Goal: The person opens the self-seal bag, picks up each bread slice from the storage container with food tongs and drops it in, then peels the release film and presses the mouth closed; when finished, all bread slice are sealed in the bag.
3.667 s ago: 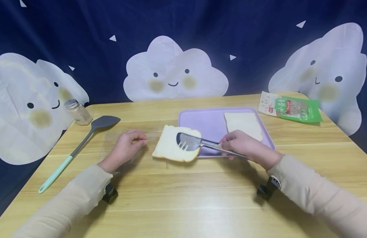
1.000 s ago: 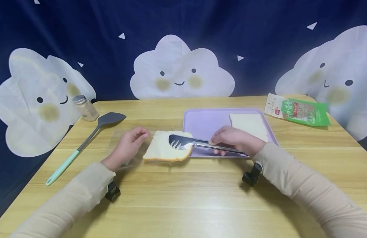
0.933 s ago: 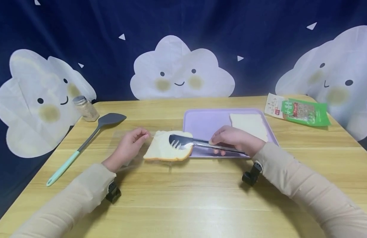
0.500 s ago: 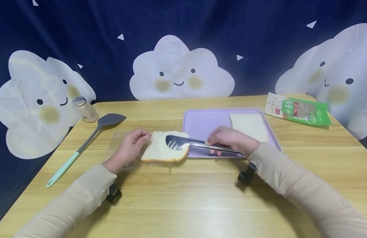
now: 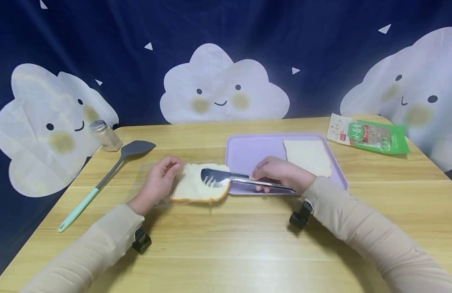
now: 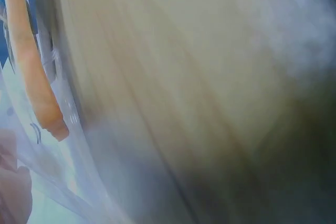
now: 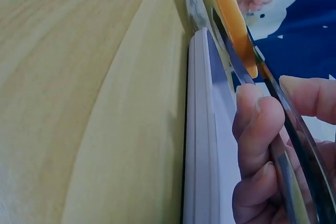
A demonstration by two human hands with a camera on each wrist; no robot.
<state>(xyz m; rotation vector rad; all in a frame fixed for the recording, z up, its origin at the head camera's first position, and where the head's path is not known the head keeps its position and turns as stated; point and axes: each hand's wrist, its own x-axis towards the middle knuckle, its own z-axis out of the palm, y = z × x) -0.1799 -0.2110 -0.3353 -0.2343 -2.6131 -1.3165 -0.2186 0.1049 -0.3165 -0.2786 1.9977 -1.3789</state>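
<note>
My right hand [image 5: 281, 173] grips metal tongs [image 5: 244, 179] with a slotted head. Clamped in the tongs is a slice of white bread [image 5: 189, 185] with a brown crust, held low between the hands and left of the lilac tray [image 5: 248, 150]. In the right wrist view, the two arms of the tongs lie on either side of the crust [image 7: 231, 19]. My left hand [image 5: 158, 181] pinches the edge of a clear plastic bag [image 6: 73, 114], whose film surrounds the slice's left part. A second slice of bread [image 5: 308, 156] lies on the tray's right side.
A grey spatula [image 5: 136, 148] with a mint handle lies at the left, near a lidded glass jar [image 5: 106, 136]. On the back right are a green seasoning packet [image 5: 381, 137] and a white one [image 5: 337, 128]. Behind the table hangs a dark blue cloud-print curtain [image 5: 306, 32].
My right hand has moved left with the tongs, carrying the slice off the tray's edge and farther into the bag. My left hand keeps its pinch in nearly the same place.
</note>
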